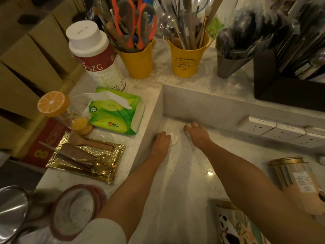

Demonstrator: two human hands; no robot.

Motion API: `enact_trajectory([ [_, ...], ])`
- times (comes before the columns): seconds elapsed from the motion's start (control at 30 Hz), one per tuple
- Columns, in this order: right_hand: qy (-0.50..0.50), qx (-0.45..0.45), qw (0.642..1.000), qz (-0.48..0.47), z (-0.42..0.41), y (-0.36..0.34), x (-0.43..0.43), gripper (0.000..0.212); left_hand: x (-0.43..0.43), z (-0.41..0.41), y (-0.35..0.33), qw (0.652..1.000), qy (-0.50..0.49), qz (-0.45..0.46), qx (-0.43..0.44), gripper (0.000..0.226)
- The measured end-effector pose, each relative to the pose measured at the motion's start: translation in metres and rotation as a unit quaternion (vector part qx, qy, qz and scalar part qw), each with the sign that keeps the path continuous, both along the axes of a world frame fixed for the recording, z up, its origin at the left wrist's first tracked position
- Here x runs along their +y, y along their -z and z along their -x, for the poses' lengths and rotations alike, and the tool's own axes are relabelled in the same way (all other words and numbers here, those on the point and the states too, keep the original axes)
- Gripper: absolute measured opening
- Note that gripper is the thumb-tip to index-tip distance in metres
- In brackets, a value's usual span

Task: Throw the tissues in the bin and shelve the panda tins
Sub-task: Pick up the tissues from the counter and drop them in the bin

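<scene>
Both my hands reach into the far corner of the lower marble counter (177, 187). My left hand (161, 143) rests beside a crumpled white tissue (175, 140), its fingers curled at the tissue's left edge. My right hand (197, 133) lies just right of it, fingertips over a second bit of white tissue (189, 124) by the back wall; whether either hand grips is unclear. A panda tin (233, 226) with a gold rim and bamboo print stands at the bottom right, under my right forearm. No bin or shelf is in view.
A green tissue pack (117, 115) lies on the raised ledge at left, with a gold tray (84, 159) of spoons, an orange-lidded jar (54, 106) and a white bottle (95, 55). Two yellow buckets (188, 59) of tools stand behind. Wall sockets (274, 131) and a gold-lidded jar (295, 180) sit right.
</scene>
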State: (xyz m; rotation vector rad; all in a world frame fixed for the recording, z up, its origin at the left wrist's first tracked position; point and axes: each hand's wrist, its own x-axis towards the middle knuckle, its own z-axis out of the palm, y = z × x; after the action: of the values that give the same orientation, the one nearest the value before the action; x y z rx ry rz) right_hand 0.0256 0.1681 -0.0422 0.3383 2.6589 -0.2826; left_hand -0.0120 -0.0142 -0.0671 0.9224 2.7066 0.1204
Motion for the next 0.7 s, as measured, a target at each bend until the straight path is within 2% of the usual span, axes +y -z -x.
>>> enact_trajectory([
  [0.07,0.001,-0.023,1.000,0.009,-0.004,-0.004,-0.001,0.038,-0.004,-0.002,-0.002,1.000,0.010,-0.002,-0.003,0.037],
  [0.23,-0.021,-0.065,0.998,-0.009,-0.039,-0.017,-0.020,0.038,-0.023,-0.025,-0.010,0.999,0.003,0.000,-0.036,0.037],
  [0.33,-0.007,-0.024,1.000,0.001,-0.077,-0.037,-0.045,0.034,-0.041,-0.057,-0.022,0.996,-0.042,-0.017,-0.071,0.038],
  [0.43,0.019,0.057,0.998,0.028,-0.132,-0.057,-0.078,0.033,-0.066,-0.105,-0.038,0.987,-0.083,-0.082,-0.111,0.037],
  [0.6,0.089,0.120,0.977,0.149,-0.253,-0.072,-0.135,0.029,-0.141,-0.202,-0.052,0.960,-0.121,-0.200,-0.153,0.034],
  [0.7,0.131,0.130,0.951,0.247,-0.320,-0.069,-0.159,0.024,-0.194,-0.263,-0.056,0.924,-0.162,-0.262,-0.227,0.023],
])
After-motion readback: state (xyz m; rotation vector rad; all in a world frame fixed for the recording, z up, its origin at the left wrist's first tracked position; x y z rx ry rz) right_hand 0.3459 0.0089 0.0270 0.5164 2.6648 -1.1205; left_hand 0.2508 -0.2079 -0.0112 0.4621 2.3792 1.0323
